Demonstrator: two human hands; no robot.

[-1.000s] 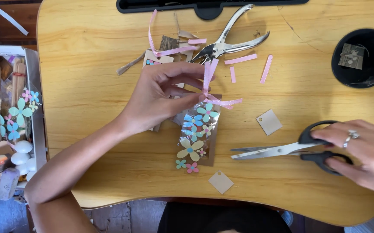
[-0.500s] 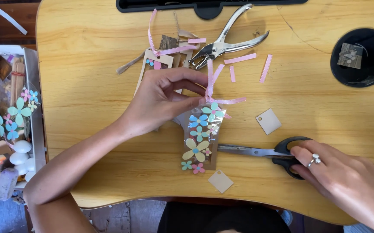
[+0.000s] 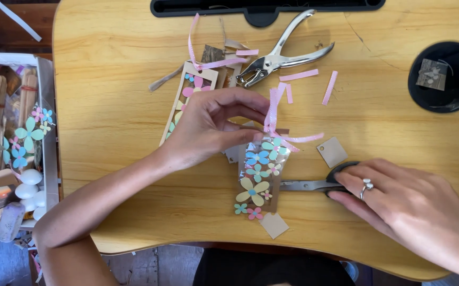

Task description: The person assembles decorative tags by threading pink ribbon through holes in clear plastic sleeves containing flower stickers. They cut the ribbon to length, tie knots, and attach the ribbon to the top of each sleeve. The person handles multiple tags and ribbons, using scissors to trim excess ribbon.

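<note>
The left hand point(image 3: 213, 127) pinches the top of a flower-decorated clear tag point(image 3: 261, 172) tied with pink ribbon point(image 3: 274, 114), lying mid-table. The right hand point(image 3: 399, 198) lies flat over the black handles of scissors point(image 3: 314, 185), blades pointing at the tag. A silver hole punch point(image 3: 282, 55) and 2 pink ribbon scraps point(image 3: 314, 80) lie farther up the wooden table point(image 3: 108, 79).

The right hand point(image 3: 399, 198) covered most of the black-handled steel scissors' point(image 3: 306, 185) handles; beside those scissors, their blade tips lay hidden under the clear flower-decorated packet point(image 3: 259, 177).
</note>
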